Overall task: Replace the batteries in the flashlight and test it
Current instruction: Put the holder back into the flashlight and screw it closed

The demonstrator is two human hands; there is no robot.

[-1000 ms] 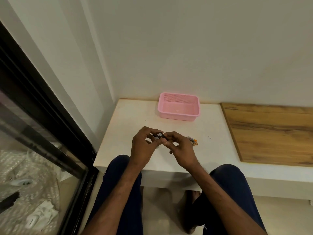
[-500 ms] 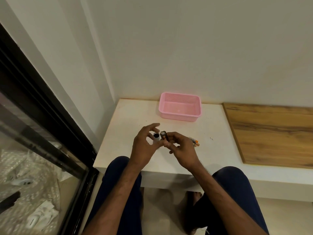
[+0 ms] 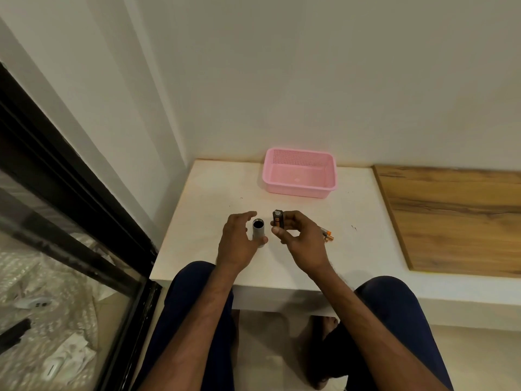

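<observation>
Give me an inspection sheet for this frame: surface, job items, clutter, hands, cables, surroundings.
Surface: white table, a few small dark specks; wooden board alongside on the right.
Job's things: grey flashlight body, open end up, looks empty; battery holder out of the body; loose batteries lying on the table.
Clutter: pink basket near the wall, looks empty.
Hands: left hand holds the flashlight body low down; right hand grips the battery holder.
Cables: nothing seen.
Surroundings: white wall behind; black-framed glass door on the left; person seated, knees under the table edge.
</observation>
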